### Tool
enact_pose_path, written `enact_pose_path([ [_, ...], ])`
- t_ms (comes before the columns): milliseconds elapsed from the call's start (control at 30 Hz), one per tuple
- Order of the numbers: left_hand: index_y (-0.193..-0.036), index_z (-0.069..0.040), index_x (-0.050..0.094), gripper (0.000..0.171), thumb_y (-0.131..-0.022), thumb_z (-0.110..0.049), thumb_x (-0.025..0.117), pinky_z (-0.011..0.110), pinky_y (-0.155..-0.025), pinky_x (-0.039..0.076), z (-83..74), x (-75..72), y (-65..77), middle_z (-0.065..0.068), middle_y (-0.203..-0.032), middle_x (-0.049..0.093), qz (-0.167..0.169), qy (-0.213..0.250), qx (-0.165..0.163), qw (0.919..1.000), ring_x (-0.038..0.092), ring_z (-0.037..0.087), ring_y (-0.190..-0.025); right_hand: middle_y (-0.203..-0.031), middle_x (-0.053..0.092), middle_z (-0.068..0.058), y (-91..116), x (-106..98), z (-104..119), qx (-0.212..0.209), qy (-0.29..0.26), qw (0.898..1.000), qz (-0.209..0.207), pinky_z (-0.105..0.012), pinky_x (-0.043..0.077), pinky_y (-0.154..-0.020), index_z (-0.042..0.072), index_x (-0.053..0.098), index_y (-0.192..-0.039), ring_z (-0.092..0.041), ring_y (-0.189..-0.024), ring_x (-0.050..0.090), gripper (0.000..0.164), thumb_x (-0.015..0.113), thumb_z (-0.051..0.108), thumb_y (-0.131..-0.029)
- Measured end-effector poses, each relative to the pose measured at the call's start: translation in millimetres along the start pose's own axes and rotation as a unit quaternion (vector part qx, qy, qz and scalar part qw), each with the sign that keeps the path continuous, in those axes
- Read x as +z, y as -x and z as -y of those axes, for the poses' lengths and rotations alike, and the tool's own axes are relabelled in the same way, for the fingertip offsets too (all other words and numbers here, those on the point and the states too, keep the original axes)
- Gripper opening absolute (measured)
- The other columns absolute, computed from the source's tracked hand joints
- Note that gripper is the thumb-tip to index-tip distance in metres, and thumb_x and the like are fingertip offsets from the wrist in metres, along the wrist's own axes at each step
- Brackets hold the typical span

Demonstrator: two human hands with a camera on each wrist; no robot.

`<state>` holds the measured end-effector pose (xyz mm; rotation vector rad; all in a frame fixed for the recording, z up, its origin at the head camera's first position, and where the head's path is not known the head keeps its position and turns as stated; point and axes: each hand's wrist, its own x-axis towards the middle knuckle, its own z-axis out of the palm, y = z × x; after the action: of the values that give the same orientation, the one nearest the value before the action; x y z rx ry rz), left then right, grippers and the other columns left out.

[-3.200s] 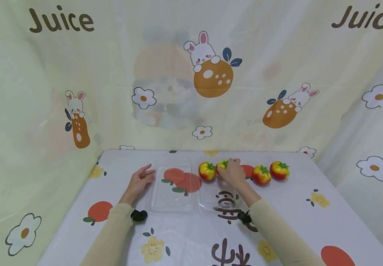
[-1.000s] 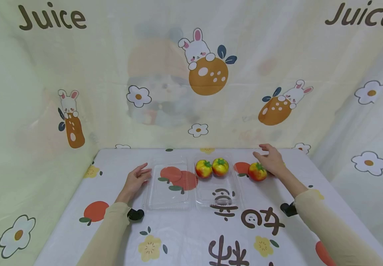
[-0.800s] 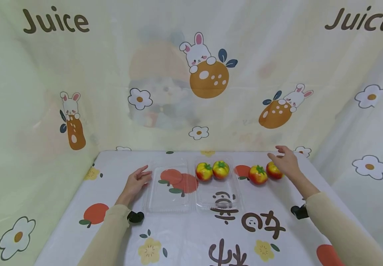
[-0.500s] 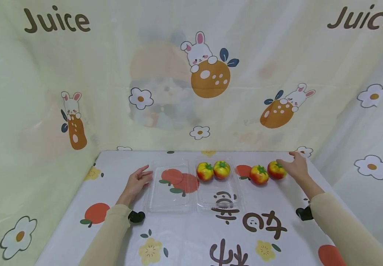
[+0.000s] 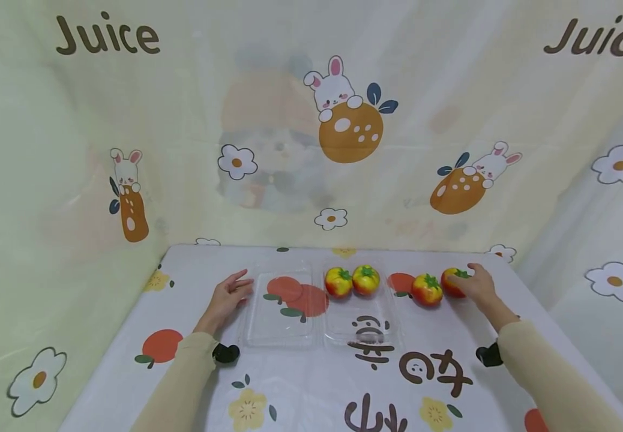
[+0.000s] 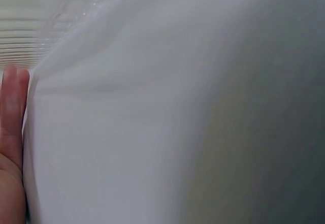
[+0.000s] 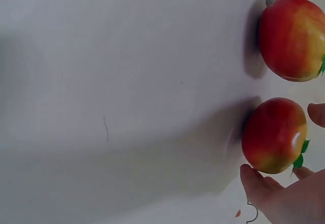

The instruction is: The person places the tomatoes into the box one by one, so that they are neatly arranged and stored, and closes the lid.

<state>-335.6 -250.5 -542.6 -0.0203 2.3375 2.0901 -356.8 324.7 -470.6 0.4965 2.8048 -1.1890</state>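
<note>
My right hand (image 5: 479,287) is spread around the far-right toy fruit (image 5: 452,284), red and yellow with a green leafy top. In the right wrist view, the thumb tip (image 7: 317,114) and the fingers stand on either side of this fruit, right at its skin. A similar fruit (image 5: 427,291) sits just left of it on the table. Beside the left edge of the clear plastic clamshell box (image 5: 281,336), my left hand (image 5: 225,300) rests with loose fingers. Two more such fruits, the left one (image 5: 338,282) and the right one (image 5: 366,280), lie in the box's right half.
The tablecloth (image 5: 300,384) is white with printed fruit, flowers and lettering. A curtain (image 5: 182,120) with printed rabbits hangs behind the table and along its sides. A dark wrist camera (image 5: 226,353) sits at the left cuff, another (image 5: 488,355) at the right.
My right hand has gone from a fruit in the box's right half to the far-right fruit, lowering around it over the last half second. The left hand has stayed by the box.
</note>
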Motion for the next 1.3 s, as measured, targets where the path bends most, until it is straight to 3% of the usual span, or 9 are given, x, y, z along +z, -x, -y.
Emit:
enact_pose_path([
  [300,-0.148,-0.002,0.042,0.055,-0.096,-0.003,0.061,0.018,-0.069,0.051,0.2,6.6,-1.9,0.024,-0.134,0.058,0.003,-0.005,0.012,0.9999,0.063,0.020,-0.104,-0.145,0.024,-0.041,0.2,3.4,-10.7,-0.006,-0.003,1.000,-0.001,-0.060,0.027,-0.110,-0.014,0.021,-0.147,-0.053,-0.130,0.029,0.078,0.060,0.029,-0.095],
  [733,-0.148,-0.002,0.042,0.057,-0.096,-0.006,0.063,0.019,-0.070,0.052,2.0,3.1,-3.3,0.023,-0.134,0.058,-0.003,-0.008,0.008,0.9999,0.062,0.000,-0.091,-0.141,0.028,-0.040,2.6,0.1,-12.3,0.001,0.010,1.000,-0.001,-0.059,0.034,-0.106,-0.014,0.024,-0.145,-0.051,-0.125,0.034,0.081,0.060,0.039,-0.094],
  [1000,-0.148,-0.003,0.042,0.056,-0.096,-0.005,0.062,0.019,-0.070,0.052,0.8,1.7,-1.0,0.022,-0.135,0.058,-0.002,-0.006,0.000,1.0000,0.062,0.002,-0.092,-0.141,0.031,-0.041,3.6,3.5,-22.3,-0.020,0.021,0.999,-0.023,-0.059,0.033,-0.106,-0.014,0.027,-0.144,-0.052,-0.127,0.035,0.079,0.061,0.036,-0.094],
  [1300,-0.148,-0.002,0.041,0.057,-0.096,-0.005,0.062,0.019,-0.069,0.052,1.5,0.9,-2.5,0.024,-0.135,0.057,0.001,-0.005,-0.003,1.0000,0.062,0.002,-0.091,-0.145,0.029,-0.038,14.5,0.5,-12.4,-0.057,-0.021,0.998,-0.035,-0.062,0.038,-0.101,-0.005,0.023,-0.152,-0.052,-0.126,0.034,0.086,0.056,0.051,-0.095],
])
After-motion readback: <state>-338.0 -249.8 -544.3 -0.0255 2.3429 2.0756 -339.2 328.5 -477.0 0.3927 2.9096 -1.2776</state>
